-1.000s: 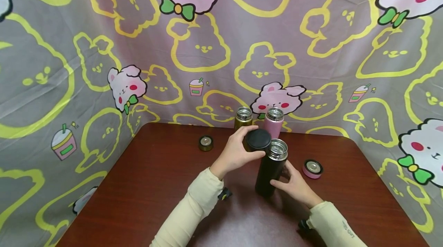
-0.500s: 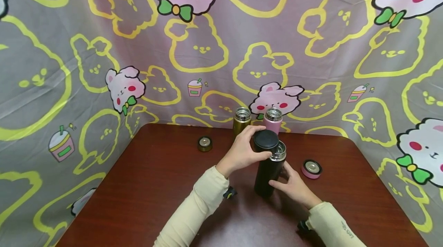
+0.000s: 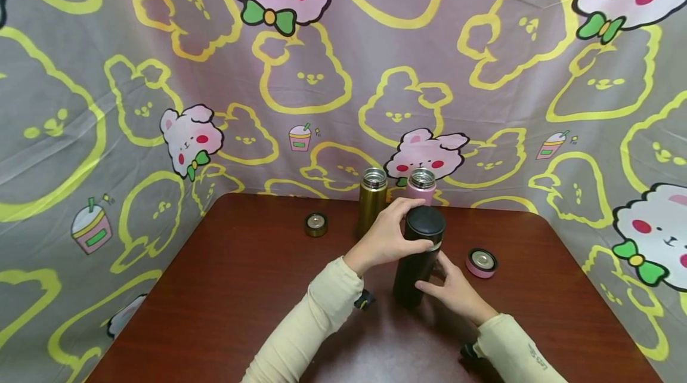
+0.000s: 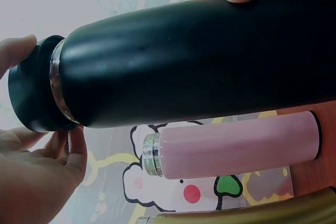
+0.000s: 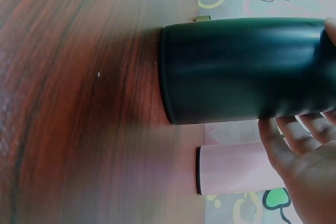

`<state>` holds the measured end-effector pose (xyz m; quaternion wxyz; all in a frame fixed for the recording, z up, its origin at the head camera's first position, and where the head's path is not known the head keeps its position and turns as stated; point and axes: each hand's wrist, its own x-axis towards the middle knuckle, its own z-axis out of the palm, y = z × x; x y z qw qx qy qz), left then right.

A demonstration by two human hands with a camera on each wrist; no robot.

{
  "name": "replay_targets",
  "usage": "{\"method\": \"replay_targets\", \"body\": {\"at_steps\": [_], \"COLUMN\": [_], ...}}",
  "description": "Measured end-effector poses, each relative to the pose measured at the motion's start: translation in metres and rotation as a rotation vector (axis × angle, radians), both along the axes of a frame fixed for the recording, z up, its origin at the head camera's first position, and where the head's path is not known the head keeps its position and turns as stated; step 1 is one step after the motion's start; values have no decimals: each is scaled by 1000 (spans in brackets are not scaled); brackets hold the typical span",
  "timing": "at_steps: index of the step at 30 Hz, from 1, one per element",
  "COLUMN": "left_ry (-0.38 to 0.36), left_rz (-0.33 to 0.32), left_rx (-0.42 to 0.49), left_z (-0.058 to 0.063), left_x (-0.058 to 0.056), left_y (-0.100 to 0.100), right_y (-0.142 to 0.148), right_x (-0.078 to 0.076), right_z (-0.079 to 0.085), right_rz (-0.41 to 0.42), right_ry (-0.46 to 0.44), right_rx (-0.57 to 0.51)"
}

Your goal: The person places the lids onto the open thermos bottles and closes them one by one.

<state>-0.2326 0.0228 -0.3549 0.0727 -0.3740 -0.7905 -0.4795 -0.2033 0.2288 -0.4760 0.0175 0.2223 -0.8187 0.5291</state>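
Observation:
A black thermos bottle (image 3: 412,275) stands upright on the table. My right hand (image 3: 456,290) grips its body from the right, thumb in front and the other fingers behind. With thumb and fingers on opposite sides, my left hand (image 3: 386,237) holds the black lid (image 3: 425,221) over the bottle's mouth. In the left wrist view a thin silver band (image 4: 56,82) shows between the lid and the thermos body (image 4: 184,66). The right wrist view has the bottle's base (image 5: 168,77) at the tabletop, with my right fingers (image 5: 275,142) along its side.
Behind stand an uncapped gold bottle (image 3: 372,207) and an uncapped pink bottle (image 3: 421,186). A gold lid (image 3: 316,224) lies upturned at the left, a pink lid (image 3: 481,262) at the right. The brown table (image 3: 241,287) meets a patterned cloth (image 3: 300,85) at the back.
My left hand has carried the black lid rightward from beside the bottle's mouth to over it, covering the opening. My right hand keeps its grip on the black thermos bottle.

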Motion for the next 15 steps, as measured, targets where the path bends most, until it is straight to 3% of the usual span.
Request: {"method": "replay_targets", "body": {"at_steps": [15], "left_ry": [6], "left_rz": [-41], "left_rx": [-27], "left_z": [3], "left_x": [0], "left_y": [2], "right_y": [2], "right_x": [-3], "right_z": [-2], "right_rz": [9], "right_ry": [2], "right_rx": [3]}}
